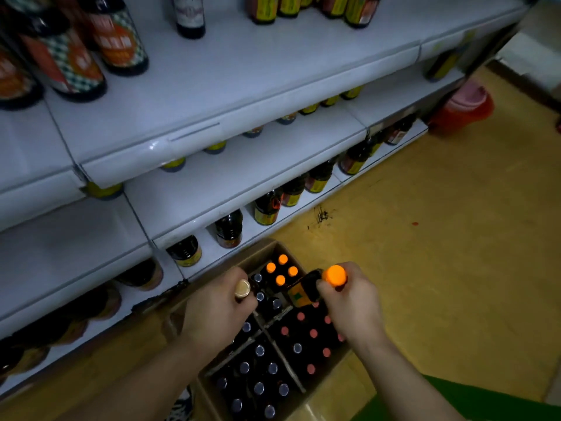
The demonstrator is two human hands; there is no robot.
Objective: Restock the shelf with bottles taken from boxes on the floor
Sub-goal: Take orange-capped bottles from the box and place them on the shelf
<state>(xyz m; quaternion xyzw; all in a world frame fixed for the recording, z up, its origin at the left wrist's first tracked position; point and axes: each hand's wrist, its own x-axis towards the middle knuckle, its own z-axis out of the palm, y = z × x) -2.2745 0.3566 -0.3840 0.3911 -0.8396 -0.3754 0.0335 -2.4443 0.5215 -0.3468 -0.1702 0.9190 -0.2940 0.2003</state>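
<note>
My left hand (217,302) grips a tan-capped bottle (243,288), and my right hand (349,302) grips an orange-capped bottle (332,276), both just above the floor box (258,253). I'm mid-pick; next comes lifting both onto the shelf (212,183).

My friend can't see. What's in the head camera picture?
Over a cardboard box of bottles on the floor, the right hand grips an orange-capped bottle and the left hand a beige-capped bottle. White shelves stand beside it.
</note>
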